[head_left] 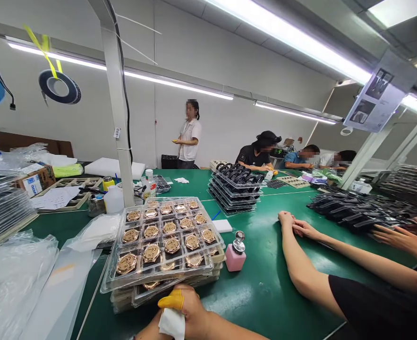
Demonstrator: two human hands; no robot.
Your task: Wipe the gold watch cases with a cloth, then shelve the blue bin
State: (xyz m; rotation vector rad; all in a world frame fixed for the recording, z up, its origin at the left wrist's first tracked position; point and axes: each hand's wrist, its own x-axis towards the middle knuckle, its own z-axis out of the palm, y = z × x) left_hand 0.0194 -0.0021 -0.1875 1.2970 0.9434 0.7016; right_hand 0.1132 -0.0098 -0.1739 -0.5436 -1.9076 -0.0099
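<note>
Foremost, one white cloth (172, 323) is clamped in the right hand (191, 306); the left hand (147, 330) is mostly hidden, its grip not to be told. Just beyond both, a clear tray (110, 284) of gold watch cases (172, 245) is stacked on the worktop (261, 297), its front edge nearer the right hand; a pink bottle (235, 259) is set to its right.

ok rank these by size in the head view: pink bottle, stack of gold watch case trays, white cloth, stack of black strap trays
1. gold watch case trays
2. black strap trays
3. pink bottle and white cloth: too alike to rank, the cloth being nearer
</note>
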